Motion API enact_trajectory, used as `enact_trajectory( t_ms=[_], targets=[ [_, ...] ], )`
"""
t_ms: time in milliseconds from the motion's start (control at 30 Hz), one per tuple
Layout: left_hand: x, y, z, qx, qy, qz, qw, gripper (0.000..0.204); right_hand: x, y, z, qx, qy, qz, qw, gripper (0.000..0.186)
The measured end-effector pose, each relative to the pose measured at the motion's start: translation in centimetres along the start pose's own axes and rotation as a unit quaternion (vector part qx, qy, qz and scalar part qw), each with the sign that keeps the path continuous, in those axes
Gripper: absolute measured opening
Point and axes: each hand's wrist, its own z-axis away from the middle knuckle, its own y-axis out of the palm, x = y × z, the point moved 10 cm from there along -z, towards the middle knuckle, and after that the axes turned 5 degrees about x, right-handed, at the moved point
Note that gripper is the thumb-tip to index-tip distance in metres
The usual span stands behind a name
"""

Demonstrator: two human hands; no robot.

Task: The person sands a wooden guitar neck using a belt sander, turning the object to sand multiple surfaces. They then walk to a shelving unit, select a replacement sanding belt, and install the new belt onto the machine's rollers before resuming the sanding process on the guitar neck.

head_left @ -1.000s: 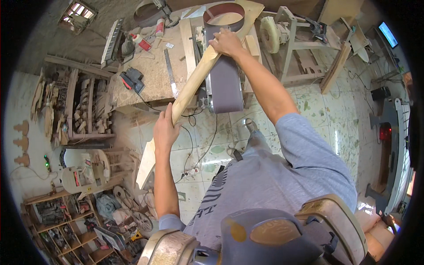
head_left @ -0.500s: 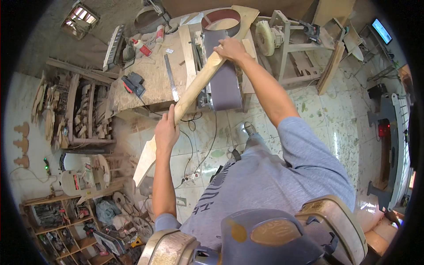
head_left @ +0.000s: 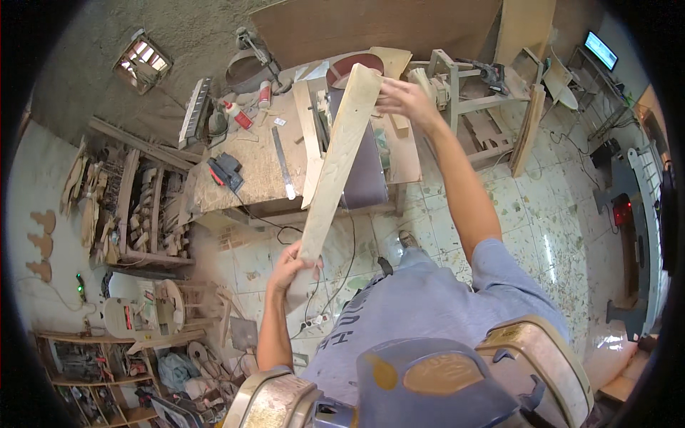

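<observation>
A long pale wooden piece (head_left: 339,160) slants upward over the belt sander (head_left: 364,189), its flat face toward me. My left hand (head_left: 291,265) is closed on its lower end. At the upper end, my right hand (head_left: 407,100) grips the edge with extended fingers. The sander's purple-brown belt lies behind the piece, partly hidden by it. Just left of the sander, another shaped pale strip (head_left: 311,178) rests on the dusty workbench (head_left: 253,198), along with a metal rule (head_left: 284,164), a black-and-red hand power tool (head_left: 225,171) and a red-and-white glue bottle (head_left: 237,114).
A wooden machine stand (head_left: 457,100) with a pale wheel is right of the bench. A rack of offcuts (head_left: 143,207) and cluttered shelves (head_left: 85,364) line the left. Cables cross the tiled floor (head_left: 464,214). A lit screen (head_left: 601,50) and a dark metal frame (head_left: 628,235) are at the right.
The wooden piece has turned over to show its flat face and become steeper. My left hand has moved lower; my right hand has shifted right. The view has tilted slightly upward.
</observation>
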Motion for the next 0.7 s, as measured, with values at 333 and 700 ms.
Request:
enact_trajectory(
  t_ms=[333, 700],
  targets=[
    [3.7, 3.6, -0.1, 0.019, 0.017, 0.155, 0.988, 0.052, 1.9, 4.6, 0.2, 0.04, -0.023, -0.057, 0.997, 0.073],
    [0.8, 5.1, -1.9, -0.037, 0.122, 0.086, 0.988, 0.049, 2.5, 8.7, 2.2, 0.11, -0.016, -0.036, 0.993, 0.053]
  ],
)
